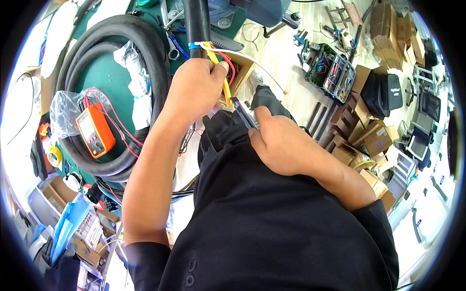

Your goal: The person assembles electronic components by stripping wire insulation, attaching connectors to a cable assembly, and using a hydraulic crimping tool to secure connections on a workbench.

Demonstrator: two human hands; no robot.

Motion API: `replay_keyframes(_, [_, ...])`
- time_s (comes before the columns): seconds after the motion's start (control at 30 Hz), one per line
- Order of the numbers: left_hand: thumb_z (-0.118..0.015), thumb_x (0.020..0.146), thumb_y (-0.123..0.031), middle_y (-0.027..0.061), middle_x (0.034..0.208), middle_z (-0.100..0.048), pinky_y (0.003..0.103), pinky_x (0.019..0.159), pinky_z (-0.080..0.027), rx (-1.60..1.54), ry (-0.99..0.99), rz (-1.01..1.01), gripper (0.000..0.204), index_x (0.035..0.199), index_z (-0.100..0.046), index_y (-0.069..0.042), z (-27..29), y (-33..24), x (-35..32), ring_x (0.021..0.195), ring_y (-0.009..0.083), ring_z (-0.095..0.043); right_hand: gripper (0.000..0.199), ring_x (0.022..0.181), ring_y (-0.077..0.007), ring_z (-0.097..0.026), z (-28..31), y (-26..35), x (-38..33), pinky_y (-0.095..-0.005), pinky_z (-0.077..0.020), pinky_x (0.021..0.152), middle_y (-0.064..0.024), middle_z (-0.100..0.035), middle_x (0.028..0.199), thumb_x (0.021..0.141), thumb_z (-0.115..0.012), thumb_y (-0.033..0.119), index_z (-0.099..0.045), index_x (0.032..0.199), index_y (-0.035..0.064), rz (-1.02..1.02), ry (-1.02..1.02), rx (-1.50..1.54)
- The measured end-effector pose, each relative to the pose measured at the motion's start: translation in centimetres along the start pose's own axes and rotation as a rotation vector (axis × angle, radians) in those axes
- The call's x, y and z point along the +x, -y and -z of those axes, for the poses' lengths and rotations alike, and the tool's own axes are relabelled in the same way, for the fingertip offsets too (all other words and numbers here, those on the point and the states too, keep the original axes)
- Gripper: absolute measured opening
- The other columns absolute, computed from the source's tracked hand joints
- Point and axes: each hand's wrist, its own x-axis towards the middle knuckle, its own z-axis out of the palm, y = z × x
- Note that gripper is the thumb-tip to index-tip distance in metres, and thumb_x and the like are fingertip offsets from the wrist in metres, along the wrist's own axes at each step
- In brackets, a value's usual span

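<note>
A thick black cable [196, 24] comes in from the top, and yellow, red and white wires fan out of its end below a blue band [194, 46]. My left hand [196, 87] is closed around the wires, with the yellow wire [226, 92] running down past the thumb. In my right hand [284, 143] is a grey and black utility knife [245, 114], its tip close to the lower end of the yellow wire. Whether the blade touches the wire, I cannot tell. The white wire [257, 59] arcs off to the right, its tip bare copper.
On the green table [104, 82] lie a coiled black hose-like cable [116, 29], an orange multimeter [94, 131] with red leads, and crumpled plastic. Pliers and a wrench [174, 52] sit beyond my left hand. Toolboxes [340, 77] and cardboard boxes [376, 140] stand on the floor at right.
</note>
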Motion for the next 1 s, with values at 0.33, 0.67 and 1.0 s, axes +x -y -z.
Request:
replay_keyframes(0.33, [-0.055, 0.099, -0.031, 0.0044, 0.053, -0.053, 0.031, 0.049, -0.044, -0.079, -0.003, -0.017, 0.043, 0.077, -0.061, 0.006, -0.3, -0.4, -0.4, 0.048, 0.0135, -0.055, 0.029, 0.08, -0.0509, -0.059, -2.9, -0.7, -0.7, -0.0564, -0.0445, 0.073, -0.0327, -0.06, 0.076, 0.093, -0.052, 0.02, -0.046, 0.096, -0.0086, -0.036, 0.128, 0.055])
replay_keyframes(0.67, [-0.063, 0.095, -0.033, 0.005, 0.071, -0.063, 0.024, 0.054, -0.046, -0.079, 0.025, 0.038, 0.037, 0.088, -0.062, 0.004, -0.1, 0.6, -2.4, 0.061, 0.0105, -0.06, 0.029, 0.079, -0.0505, -0.059, 0.1, -3.0, -2.8, -0.0502, -0.0456, 0.069, -0.0302, -0.059, 0.079, 0.094, -0.055, 0.022, -0.047, 0.103, -0.0044, -0.128, -0.261, 0.332])
replay_keyframes(1.0, [-0.068, 0.093, -0.024, 0.0082, 0.076, -0.067, 0.025, 0.059, -0.051, -0.261, -0.028, 0.058, 0.03, 0.091, -0.064, 0.006, -1.8, 2.3, -5.1, 0.066, 0.0121, -0.063, 0.041, 0.08, -0.0374, -0.064, -1.1, -4.5, 2.3, -0.0408, -0.0496, 0.076, -0.0242, -0.064, 0.086, 0.087, -0.067, 0.03, -0.057, 0.105, -0.0065, 0.071, -0.274, 0.506])
